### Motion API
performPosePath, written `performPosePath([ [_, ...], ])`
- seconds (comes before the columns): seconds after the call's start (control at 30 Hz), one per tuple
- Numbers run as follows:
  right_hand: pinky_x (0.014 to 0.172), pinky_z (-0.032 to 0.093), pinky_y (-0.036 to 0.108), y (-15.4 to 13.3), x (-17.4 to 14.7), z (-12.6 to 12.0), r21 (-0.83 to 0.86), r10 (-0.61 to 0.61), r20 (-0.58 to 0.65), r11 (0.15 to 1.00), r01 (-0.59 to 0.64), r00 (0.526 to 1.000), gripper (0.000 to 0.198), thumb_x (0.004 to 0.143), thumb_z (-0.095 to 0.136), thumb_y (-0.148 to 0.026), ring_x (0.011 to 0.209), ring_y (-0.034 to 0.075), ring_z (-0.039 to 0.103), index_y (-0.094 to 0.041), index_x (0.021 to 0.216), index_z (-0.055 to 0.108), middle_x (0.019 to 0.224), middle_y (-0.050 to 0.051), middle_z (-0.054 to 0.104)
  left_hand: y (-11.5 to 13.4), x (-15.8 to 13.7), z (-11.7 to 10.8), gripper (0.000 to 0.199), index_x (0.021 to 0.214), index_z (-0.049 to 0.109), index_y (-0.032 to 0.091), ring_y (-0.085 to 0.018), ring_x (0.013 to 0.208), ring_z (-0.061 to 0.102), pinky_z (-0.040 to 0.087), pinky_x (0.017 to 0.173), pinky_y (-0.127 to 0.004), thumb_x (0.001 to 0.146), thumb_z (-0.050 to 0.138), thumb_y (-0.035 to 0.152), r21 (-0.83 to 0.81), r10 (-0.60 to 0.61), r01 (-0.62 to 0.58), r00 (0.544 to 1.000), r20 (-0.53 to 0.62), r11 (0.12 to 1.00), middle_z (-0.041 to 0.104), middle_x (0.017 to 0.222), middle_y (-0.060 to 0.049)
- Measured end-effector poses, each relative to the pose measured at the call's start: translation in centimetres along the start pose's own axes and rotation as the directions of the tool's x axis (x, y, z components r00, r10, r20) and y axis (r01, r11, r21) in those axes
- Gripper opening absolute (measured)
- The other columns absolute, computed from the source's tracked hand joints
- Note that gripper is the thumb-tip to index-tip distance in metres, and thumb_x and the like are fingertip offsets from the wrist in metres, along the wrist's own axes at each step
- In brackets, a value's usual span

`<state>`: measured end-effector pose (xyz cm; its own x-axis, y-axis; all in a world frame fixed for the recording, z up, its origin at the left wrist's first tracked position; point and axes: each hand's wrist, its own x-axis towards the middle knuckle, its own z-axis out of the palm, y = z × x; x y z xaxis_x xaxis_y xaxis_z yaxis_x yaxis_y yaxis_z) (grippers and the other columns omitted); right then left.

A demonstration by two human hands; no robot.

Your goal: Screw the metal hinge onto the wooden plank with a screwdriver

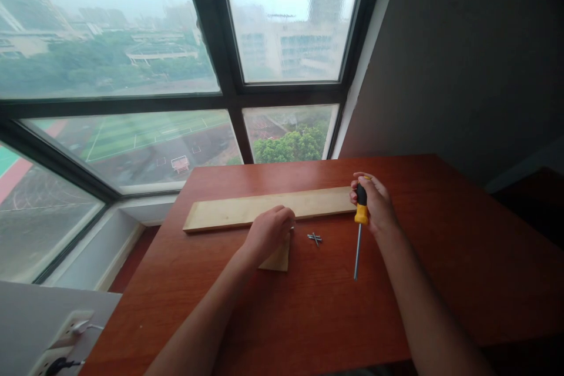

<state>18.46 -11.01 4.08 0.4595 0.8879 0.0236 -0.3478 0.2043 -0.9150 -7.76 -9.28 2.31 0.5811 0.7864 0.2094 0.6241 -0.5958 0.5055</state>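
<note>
My right hand (378,200) is wrapped round the black and yellow handle of a screwdriver (361,214), its metal shaft pointing down over the table. Fingers pinched together, my left hand (269,232) is over a small piece of wood (278,259) and hides much of it. A small shiny end, seemingly of a screw (292,228), shows at its fingertips. Just right of that hand, several silvery screws (314,238) lie crossed in a little pile. Behind both hands a long pale wooden board (233,211) lies flat, its right end partly behind my right hand.
Everything lies on a reddish-brown wooden table (185,294). Large windows with a dark frame (229,91) rise beyond its back edge, and a grey wall (453,70) stands at the right. Low at the left is a wall socket (73,329) with plugs in it.
</note>
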Motion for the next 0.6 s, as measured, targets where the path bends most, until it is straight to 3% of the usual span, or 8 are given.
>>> performPosePath([
  [0.23, 0.042, 0.037, 0.019, -0.1, -0.2, 0.2, 0.005, -0.003, -0.004, 1.000, 0.003, 1.000, 0.028, 0.071, 0.069, -0.037, 0.048, 0.007, 0.049, -0.020, 0.089, 0.058, 0.068, -0.005, 0.057, 1.6, 0.4, 0.6, 0.010, 0.086, 0.064, 0.021, -0.013, 0.071, 0.060, 0.043, 0.064, -0.022, 0.083, 0.055, 0.018, -0.169, 0.037, -0.037, 0.999, -0.003, 0.985, 0.067, 0.081, -0.002],
  [0.4, 0.042, 0.037, 0.018, -0.1, -0.2, 0.3, -0.020, 0.008, -0.007, 1.000, -0.008, 1.000, 0.027, 0.071, 0.068, -0.038, 0.048, 0.007, 0.050, -0.021, 0.089, 0.057, 0.069, -0.005, 0.057, 3.0, 0.5, 1.9, 0.014, 0.091, 0.067, 0.024, -0.015, 0.070, 0.061, 0.043, 0.063, -0.024, 0.082, 0.058, 0.019, -0.005, 0.042, -0.042, 0.993, 0.111, 0.999, 0.069, 0.087, -0.002],
  [0.6, 0.042, 0.038, 0.018, 0.0, -0.3, 0.4, -0.029, 0.009, 0.007, 1.000, -0.009, 1.000, 0.027, 0.071, 0.068, -0.038, 0.048, 0.006, 0.050, -0.021, 0.089, 0.058, 0.070, -0.005, 0.057, 3.0, 0.2, 2.4, 0.014, 0.093, 0.066, 0.025, -0.018, 0.074, 0.062, 0.042, 0.063, -0.025, 0.088, 0.053, 0.026, 0.118, 0.022, -0.037, 0.992, 0.124, 0.992, 0.069, 0.088, -0.002],
])
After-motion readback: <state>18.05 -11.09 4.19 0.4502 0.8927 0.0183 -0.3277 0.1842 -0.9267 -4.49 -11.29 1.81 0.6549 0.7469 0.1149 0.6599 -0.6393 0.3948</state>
